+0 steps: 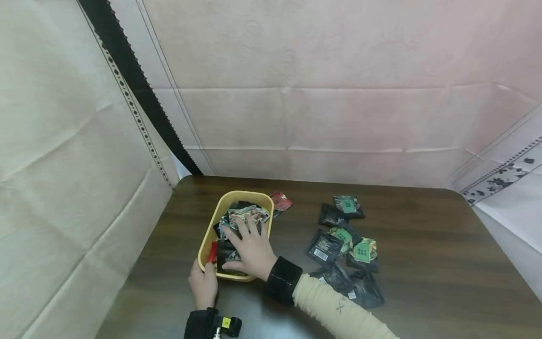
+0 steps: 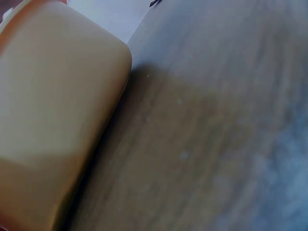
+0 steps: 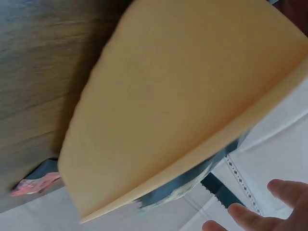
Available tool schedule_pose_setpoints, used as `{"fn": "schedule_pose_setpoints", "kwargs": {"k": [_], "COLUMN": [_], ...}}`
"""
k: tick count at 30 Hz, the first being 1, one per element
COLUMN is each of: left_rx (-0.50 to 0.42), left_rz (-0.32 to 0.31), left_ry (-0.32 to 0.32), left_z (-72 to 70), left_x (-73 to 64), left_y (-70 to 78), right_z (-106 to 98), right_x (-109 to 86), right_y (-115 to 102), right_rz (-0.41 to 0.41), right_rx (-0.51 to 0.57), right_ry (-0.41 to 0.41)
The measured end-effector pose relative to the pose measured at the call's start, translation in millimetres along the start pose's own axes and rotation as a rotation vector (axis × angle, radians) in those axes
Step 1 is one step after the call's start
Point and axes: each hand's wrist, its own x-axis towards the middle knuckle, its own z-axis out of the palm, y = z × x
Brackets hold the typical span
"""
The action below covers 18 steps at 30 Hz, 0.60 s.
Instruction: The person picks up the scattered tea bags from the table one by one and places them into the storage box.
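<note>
A yellow plastic bin (image 1: 203,249) holds several small dark packets, with a silver-and-green patterned packet (image 1: 243,215) on top and a red one (image 1: 213,252) along the left wall. At its near left corner, my left hand (image 1: 203,285) grips the rim. My right hand (image 1: 254,254) reaches over the near right side with fingers spread, the fingertips right at the packets inside. The right wrist view has the bin's outer wall (image 3: 183,96) large, and fingers (image 3: 255,219) stretched out above the rim. Only the bin's side (image 2: 53,96) and tabletop show in the left wrist view; that hand is hidden there.
Right of the bin, several black packets with green labels (image 1: 362,252) lie in a loose, overlapping group on the brown wooden table (image 1: 423,245). A red packet (image 1: 281,201) lies against the bin's far right side. Pale cloth (image 1: 338,117) hangs behind the table.
</note>
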Motion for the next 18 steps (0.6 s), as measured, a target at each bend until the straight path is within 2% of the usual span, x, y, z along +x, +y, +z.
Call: {"fn": "schedule_pose_setpoints", "kwargs": {"k": [5,10,14,18], "left_rx": [-0.017,-0.017,-0.008,-0.004], "left_rz": [-0.013,-0.058,-0.088,-0.104], "left_ry": [-0.007,-0.03,-0.041,-0.046], "left_z": [-1.7,-3.3,-2.7,-0.6], "left_x": [0.6,2.1,4.0,5.1], "left_y": [2.1,2.7,3.1,4.3], "right_z": [-5,-5,-5,-6], "right_x": [-13.9,-33.5,-54.8,-84.2], "right_y": [13,30,49,72], "right_rz": [0.022,0.054,0.088,0.14], "right_rx": [0.037,0.07,0.083,0.145], "right_ry": [-0.009,-0.02,-0.04,-0.063]}}
